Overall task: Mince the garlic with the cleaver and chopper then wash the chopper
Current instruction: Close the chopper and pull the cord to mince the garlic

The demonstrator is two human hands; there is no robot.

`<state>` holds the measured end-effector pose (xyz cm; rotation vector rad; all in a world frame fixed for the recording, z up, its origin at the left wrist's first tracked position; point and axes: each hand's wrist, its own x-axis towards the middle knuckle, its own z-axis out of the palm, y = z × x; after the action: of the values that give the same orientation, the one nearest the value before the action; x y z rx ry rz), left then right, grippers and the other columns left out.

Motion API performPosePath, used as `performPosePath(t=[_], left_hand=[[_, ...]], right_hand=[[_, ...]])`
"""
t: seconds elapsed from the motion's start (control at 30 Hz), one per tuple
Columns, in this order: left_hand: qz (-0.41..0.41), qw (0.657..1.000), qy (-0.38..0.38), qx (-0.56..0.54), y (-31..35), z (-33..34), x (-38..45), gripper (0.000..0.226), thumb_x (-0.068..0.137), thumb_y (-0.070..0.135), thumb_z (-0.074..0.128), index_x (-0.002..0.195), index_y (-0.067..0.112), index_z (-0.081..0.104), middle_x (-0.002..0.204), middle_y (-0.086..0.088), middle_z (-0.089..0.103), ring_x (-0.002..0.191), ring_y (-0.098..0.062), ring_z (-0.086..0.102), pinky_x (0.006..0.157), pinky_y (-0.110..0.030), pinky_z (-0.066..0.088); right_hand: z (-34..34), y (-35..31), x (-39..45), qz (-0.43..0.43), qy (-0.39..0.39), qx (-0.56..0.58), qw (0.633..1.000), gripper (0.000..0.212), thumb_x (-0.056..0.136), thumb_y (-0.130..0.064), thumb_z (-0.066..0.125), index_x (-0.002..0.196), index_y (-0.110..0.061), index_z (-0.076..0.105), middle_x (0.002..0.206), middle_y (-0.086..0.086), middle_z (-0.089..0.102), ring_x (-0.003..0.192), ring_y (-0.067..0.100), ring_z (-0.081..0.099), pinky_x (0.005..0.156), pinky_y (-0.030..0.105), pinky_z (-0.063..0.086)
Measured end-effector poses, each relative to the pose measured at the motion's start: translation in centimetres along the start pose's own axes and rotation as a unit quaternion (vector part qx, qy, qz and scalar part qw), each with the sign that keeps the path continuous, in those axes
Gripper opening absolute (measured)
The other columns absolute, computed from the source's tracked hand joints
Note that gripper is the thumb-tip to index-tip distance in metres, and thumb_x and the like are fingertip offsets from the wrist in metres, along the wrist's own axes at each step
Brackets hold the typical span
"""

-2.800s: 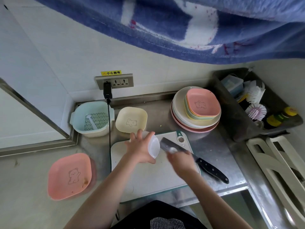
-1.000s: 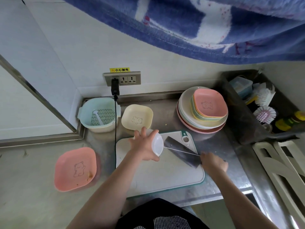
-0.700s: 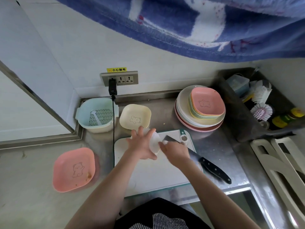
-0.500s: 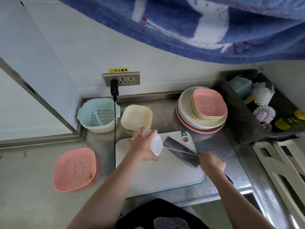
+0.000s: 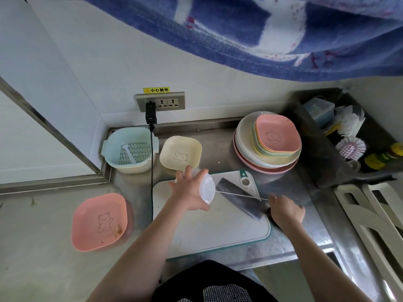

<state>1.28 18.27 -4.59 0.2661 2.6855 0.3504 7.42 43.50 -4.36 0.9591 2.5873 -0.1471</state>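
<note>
My left hand (image 5: pixel 187 192) grips a small white pull-cord chopper (image 5: pixel 207 188), tipped on its side over the far part of the white cutting board (image 5: pixel 218 227). A thin cord (image 5: pixel 239 195) runs taut from the chopper to my right hand (image 5: pixel 285 211), which is closed on the cord's end near the board's right edge. The cleaver (image 5: pixel 237 199) lies flat on the board under the cord, with its handle mostly hidden by my right hand. No garlic shows.
A pink dish (image 5: pixel 99 222) sits at the left, with a cream dish (image 5: pixel 180 152) and a blue strainer basket (image 5: pixel 130 149) behind the board. A black cable (image 5: pixel 152 171) hangs beside the board. Stacked plates (image 5: pixel 268 147), a dark bin of brushes (image 5: pixel 349 136) and a white rack (image 5: pixel 370 225) stand at the right.
My right hand was at the chopper 0.7 s ago, then drew the cord out to the right and still holds it stretched. My left hand has kept the chopper in place.
</note>
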Motion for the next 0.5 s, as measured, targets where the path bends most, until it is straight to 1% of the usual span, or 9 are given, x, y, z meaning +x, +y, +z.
performPosePath(t=[0.07, 0.13, 0.2, 0.27, 0.3, 0.33, 0.4, 0.43, 0.5], left_hand=[[-0.001, 1.000, -0.002, -0.002, 0.0, 0.0, 0.0, 0.109, 0.048, 0.049, 0.079, 0.138, 0.048, 0.017, 0.141, -0.001, 0.013, 0.126, -0.031, 0.019, 0.095, -0.047, 0.038], [0.000, 1.000, 0.000, -0.003, 0.0, 0.0, 0.0, 0.110, 0.048, 0.049, 0.079, 0.138, 0.047, 0.017, 0.141, -0.001, 0.013, 0.126, -0.032, 0.019, 0.095, -0.047, 0.038], [0.001, 1.000, 0.000, -0.001, 0.0, 0.0, 0.0, 0.109, 0.048, 0.048, 0.078, 0.138, 0.047, 0.017, 0.142, -0.002, 0.013, 0.126, -0.032, 0.020, 0.094, -0.047, 0.038], [0.000, 1.000, 0.000, 0.001, 0.0, 0.0, -0.1, 0.110, 0.048, 0.049, 0.078, 0.138, 0.047, 0.017, 0.142, -0.001, 0.012, 0.127, -0.032, 0.020, 0.094, -0.046, 0.038], [-0.001, 1.000, 0.000, -0.001, 0.0, 0.0, -0.1, 0.110, 0.048, 0.049, 0.078, 0.138, 0.048, 0.016, 0.142, -0.001, 0.012, 0.127, -0.032, 0.019, 0.093, -0.046, 0.039], [-0.001, 1.000, 0.000, -0.003, 0.0, 0.1, 0.0, 0.110, 0.048, 0.049, 0.078, 0.138, 0.048, 0.016, 0.143, -0.001, 0.012, 0.127, -0.032, 0.019, 0.093, -0.046, 0.039], [-0.001, 1.000, 0.002, -0.005, -0.1, 0.1, 0.0, 0.109, 0.047, 0.049, 0.078, 0.138, 0.048, 0.017, 0.142, -0.001, 0.012, 0.128, -0.033, 0.019, 0.094, -0.047, 0.039], [-0.001, 1.000, 0.004, -0.003, -0.1, 0.2, 0.0, 0.109, 0.047, 0.049, 0.078, 0.138, 0.048, 0.017, 0.142, -0.001, 0.012, 0.128, -0.033, 0.019, 0.094, -0.047, 0.038], [-0.002, 1.000, 0.006, 0.002, 0.0, 0.2, 0.1, 0.109, 0.047, 0.049, 0.078, 0.138, 0.048, 0.017, 0.142, -0.001, 0.013, 0.127, -0.033, 0.020, 0.094, -0.046, 0.038]], right_hand=[[0.2, -1.3, -0.3, -0.047, 0.004, -0.017, 0.999, 0.047, 0.100, -0.032, 0.022, 0.106, -0.019, 0.067, 0.110, 0.003, 0.069, 0.104, 0.021, 0.061, 0.098, 0.036, 0.033], [0.6, -5.3, -2.5, -0.142, 0.002, -0.003, 0.990, 0.033, 0.100, -0.022, 0.027, 0.109, -0.020, 0.059, 0.109, 0.002, 0.068, 0.101, 0.023, 0.062, 0.092, 0.035, 0.034], [0.8, -8.9, -5.1, -0.244, -0.003, 0.025, 0.970, 0.034, 0.102, -0.028, 0.024, 0.097, -0.017, 0.057, 0.098, 0.005, 0.069, 0.093, 0.027, 0.062, 0.089, 0.035, 0.031], [0.7, -9.6, -5.3, -0.289, 0.016, -0.004, 0.957, 0.038, 0.103, -0.034, 0.021, 0.087, -0.018, 0.051, 0.090, 0.007, 0.070, 0.088, 0.027, 0.063, 0.090, 0.036, 0.029], [0.6, -8.7, -4.6, -0.274, 0.018, -0.020, 0.961, 0.036, 0.102, -0.032, 0.022, 0.088, -0.019, 0.052, 0.090, 0.006, 0.070, 0.088, 0.025, 0.064, 0.092, 0.036, 0.030], [0.7, -7.2, -3.5, -0.224, 0.013, -0.018, 0.974, 0.036, 0.102, -0.030, 0.022, 0.094, -0.021, 0.057, 0.092, 0.004, 0.070, 0.090, 0.022, 0.065, 0.095, 0.036, 0.031], [0.5, -3.4, -1.5, -0.086, 0.006, 0.001, 0.996, 0.041, 0.102, -0.028, 0.022, 0.104, -0.023, 0.062, 0.100, 0.000, 0.070, 0.095, 0.018, 0.063, 0.101, 0.036, 0.034], [0.6, -1.8, -0.8, -0.033, 0.004, 0.010, 0.999, 0.043, 0.101, -0.028, 0.022, 0.105, -0.022, 0.064, 0.102, 0.000, 0.069, 0.097, 0.017, 0.062, 0.100, 0.034, 0.035], [0.7, -1.1, -0.6, 0.001, 0.001, -0.006, 1.000, 0.048, 0.100, -0.031, 0.021, 0.101, -0.019, 0.068, 0.102, 0.002, 0.070, 0.095, 0.018, 0.062, 0.097, 0.035, 0.033]])
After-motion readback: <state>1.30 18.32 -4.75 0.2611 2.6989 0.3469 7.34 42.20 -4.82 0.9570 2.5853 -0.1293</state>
